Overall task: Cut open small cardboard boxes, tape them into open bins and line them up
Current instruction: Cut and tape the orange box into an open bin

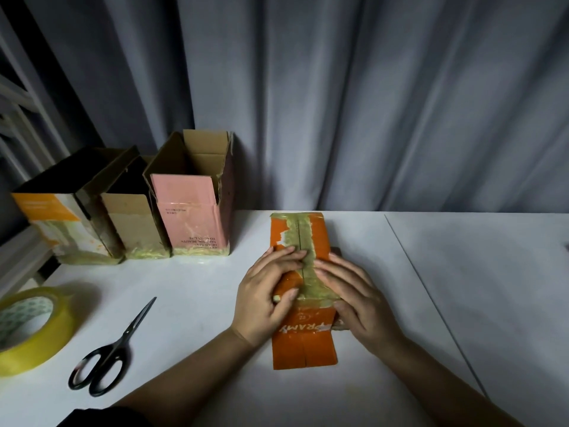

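— Where does the flattened box (303, 291) lie?
— On the tabletop (462, 288), near its middle, under both hands: left hand (264, 298) on its left half, right hand (358, 298) on its right.
— And the rest?
— Three open bins (129, 211) stand side by side at the back left (touching one another), before the curtain (369, 103). The scissors (110, 346) lie in front of them, the tape roll (29, 328) farther left.

- The roll of tape (29, 328) is cut off by the left edge.
- The left hand (268, 298) and right hand (354, 298) cover the middle of the orange box (303, 349), hiding part of its white lettering.
- Small print on the pink bin (192, 217) is too blurred to read.
- The black bin (104, 177) has an interior too dark to make out.
- A dark object (567, 246) at the right edge is cut off, unidentifiable.
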